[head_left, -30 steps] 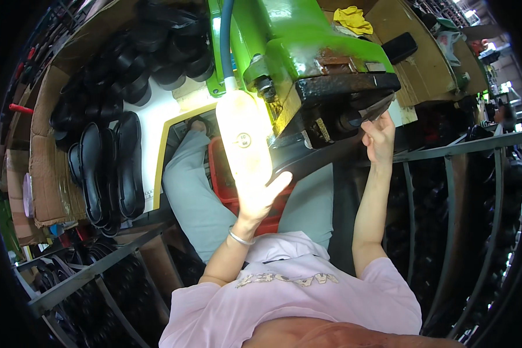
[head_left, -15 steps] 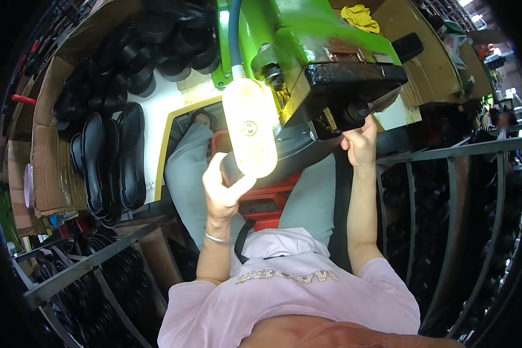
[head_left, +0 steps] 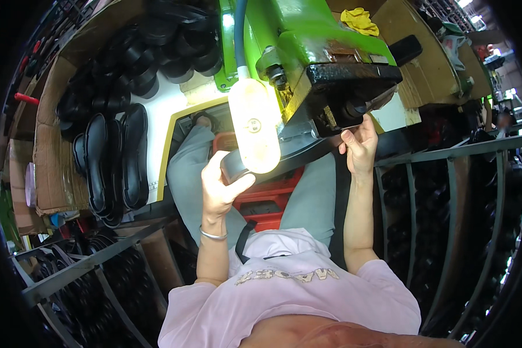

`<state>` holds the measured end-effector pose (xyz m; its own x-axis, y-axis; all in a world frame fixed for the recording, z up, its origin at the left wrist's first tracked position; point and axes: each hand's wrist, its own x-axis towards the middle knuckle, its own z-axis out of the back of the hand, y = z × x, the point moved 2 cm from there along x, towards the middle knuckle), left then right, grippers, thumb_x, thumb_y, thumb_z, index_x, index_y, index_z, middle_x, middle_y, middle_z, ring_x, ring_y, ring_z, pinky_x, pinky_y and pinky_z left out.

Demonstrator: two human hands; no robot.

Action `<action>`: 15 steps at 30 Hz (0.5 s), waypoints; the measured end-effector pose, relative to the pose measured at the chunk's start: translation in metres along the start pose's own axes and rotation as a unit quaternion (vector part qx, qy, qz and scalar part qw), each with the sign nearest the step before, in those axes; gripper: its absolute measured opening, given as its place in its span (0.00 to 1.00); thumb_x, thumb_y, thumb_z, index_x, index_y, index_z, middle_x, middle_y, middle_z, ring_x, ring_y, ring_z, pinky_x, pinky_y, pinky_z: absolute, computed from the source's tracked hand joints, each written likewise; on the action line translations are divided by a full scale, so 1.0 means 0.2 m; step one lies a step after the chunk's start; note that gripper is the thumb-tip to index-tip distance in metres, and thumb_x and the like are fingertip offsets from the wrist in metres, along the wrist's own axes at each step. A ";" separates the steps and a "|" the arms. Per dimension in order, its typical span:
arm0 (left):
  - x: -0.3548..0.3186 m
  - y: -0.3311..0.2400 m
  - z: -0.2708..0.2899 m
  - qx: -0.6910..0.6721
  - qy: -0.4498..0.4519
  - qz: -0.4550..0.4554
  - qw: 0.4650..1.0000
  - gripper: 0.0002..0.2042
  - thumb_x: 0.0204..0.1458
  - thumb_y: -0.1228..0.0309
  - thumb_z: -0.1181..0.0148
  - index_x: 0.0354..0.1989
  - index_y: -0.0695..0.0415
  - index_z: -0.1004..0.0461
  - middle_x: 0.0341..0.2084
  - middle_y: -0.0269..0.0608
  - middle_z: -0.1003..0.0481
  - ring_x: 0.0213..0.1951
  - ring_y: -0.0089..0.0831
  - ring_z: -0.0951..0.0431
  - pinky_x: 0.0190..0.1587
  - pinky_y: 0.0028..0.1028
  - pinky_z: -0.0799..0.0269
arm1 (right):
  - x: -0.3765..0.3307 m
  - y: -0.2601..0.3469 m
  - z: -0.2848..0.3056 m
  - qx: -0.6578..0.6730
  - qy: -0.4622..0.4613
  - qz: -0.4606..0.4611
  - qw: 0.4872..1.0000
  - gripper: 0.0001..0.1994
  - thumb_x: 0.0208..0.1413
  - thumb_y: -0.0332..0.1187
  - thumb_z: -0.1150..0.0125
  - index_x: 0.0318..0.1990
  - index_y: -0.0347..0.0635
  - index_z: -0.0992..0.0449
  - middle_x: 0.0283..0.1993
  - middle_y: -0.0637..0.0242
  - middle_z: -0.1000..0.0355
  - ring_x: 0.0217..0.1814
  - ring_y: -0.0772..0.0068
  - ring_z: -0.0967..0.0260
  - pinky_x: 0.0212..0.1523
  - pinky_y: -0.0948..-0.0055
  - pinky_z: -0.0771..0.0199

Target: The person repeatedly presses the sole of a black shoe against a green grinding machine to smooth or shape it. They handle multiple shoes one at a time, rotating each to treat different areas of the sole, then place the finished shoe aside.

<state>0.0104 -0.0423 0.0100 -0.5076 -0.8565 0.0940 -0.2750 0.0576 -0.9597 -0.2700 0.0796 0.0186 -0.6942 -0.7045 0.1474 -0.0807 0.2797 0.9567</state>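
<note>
A black shoe sole is held level across the front of a green machine, under its dark head. My left hand is closed round the sole's left end, thumb on the near side. At the right end, beside the machine's black knob, my right hand grips the sole with thumb and fingers. Part of its fingers is hidden behind the sole and the machine head. A bright lamp hides some of the sole's left half.
Several black soles stand at left on a white table, before a heap of black heels and a cardboard box. Metal racks flank me. A yellow cloth lies behind the machine. A red stool shows between my legs.
The view has shifted slightly. My right hand's fingers have moved a little at the sole's right end. Both hands keep hold of the sole.
</note>
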 end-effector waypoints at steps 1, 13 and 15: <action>0.00 0.00 0.00 -0.013 -0.006 0.007 1.000 0.19 0.37 0.78 0.29 0.40 0.63 0.28 0.33 0.37 0.23 0.35 0.23 0.25 0.42 0.23 0.29 | 0.00 -0.01 0.00 0.004 0.007 -0.004 1.000 0.29 0.44 0.29 0.26 0.55 0.34 0.32 0.46 0.62 0.33 0.25 0.86 0.38 0.16 0.87 0.39; -0.11 -0.05 0.16 -0.054 -0.070 0.057 0.994 0.19 0.38 0.78 0.33 0.42 0.64 0.28 0.33 0.37 0.24 0.36 0.22 0.25 0.44 0.22 0.30 | -0.10 -0.12 -0.19 0.038 0.020 -0.094 0.995 0.27 0.46 0.23 0.31 0.54 0.34 0.33 0.45 0.63 0.29 0.31 0.84 0.32 0.13 0.88 0.40; -0.15 -0.05 0.23 -0.051 -0.080 0.054 0.994 0.20 0.38 0.77 0.31 0.42 0.64 0.28 0.33 0.36 0.25 0.36 0.22 0.25 0.44 0.22 0.30 | -0.14 -0.15 -0.24 0.046 0.035 -0.105 0.993 0.27 0.46 0.23 0.31 0.54 0.33 0.34 0.42 0.63 0.28 0.30 0.84 0.32 0.13 0.88 0.40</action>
<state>0.0663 -0.0414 0.0048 -0.4048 -0.9126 -0.0583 -0.3117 0.1976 -0.9294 -0.2140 0.0595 -0.0027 -0.6036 -0.7966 -0.0322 -0.2847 0.1776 0.9420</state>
